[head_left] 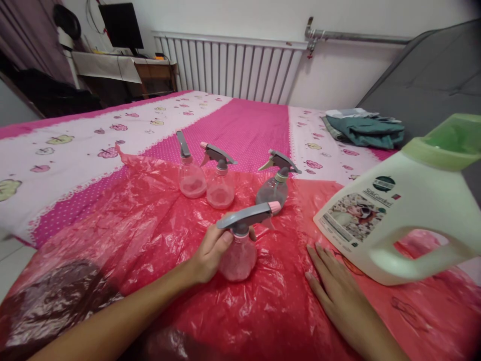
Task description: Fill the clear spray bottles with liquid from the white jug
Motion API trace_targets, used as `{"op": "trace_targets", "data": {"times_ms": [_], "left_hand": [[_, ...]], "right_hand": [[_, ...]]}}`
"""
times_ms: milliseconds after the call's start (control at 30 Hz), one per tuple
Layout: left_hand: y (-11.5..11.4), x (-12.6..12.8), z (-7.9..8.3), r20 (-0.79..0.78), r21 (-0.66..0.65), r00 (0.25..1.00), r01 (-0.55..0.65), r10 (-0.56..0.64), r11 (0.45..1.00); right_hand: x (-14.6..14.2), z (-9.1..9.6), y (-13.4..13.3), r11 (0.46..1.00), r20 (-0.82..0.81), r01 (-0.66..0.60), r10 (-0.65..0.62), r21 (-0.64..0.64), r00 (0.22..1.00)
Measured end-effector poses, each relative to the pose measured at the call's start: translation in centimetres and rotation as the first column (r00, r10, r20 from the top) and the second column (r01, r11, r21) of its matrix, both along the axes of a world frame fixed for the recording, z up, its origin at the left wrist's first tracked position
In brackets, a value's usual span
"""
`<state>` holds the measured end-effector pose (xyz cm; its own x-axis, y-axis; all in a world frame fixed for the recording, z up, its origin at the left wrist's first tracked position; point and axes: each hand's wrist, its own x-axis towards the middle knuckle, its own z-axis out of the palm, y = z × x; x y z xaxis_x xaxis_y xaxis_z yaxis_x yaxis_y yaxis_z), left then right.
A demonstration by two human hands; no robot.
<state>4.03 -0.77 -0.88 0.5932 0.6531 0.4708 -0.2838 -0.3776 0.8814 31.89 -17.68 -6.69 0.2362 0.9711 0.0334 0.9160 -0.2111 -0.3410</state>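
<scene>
My left hand (212, 250) is wrapped round the neck of a clear spray bottle (238, 260) with a grey trigger head and pink nozzle, upright on a red plastic sheet (180, 296). Fingers stretched out, my right hand (330, 281) lies flat on the sheet beside a large pale green detergent jug (402, 220) with a green cap. Behind the held bottle stand a spray bottle with a pink collar (221, 190), one with its trigger head turned away (192, 181), and one with a green collar (271, 193). Some liquid shows in their bottoms.
The sheet covers part of a bed with a pink and white patterned bedspread (255, 120). Folded clothes (366, 130) lie at the right, near a grey headboard (428, 80). A radiator (233, 65) and a desk with a monitor (122, 27) stand beyond.
</scene>
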Motion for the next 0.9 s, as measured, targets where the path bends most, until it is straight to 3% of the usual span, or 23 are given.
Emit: {"op": "trace_targets", "data": {"times_ms": [400,900], "left_hand": [[0.15,-0.03,-0.60,0.011,-0.037,0.999,0.032,-0.032,0.999],[0.11,0.16,-0.69,-0.024,-0.015,1.000,-0.019,0.019,1.000]], "right_hand": [[-0.28,-0.55,-0.13,1.000,0.041,0.003,-0.003,0.006,0.999],[-0.29,-0.65,-0.24,1.000,0.077,-0.009,0.009,0.010,0.997]]}}
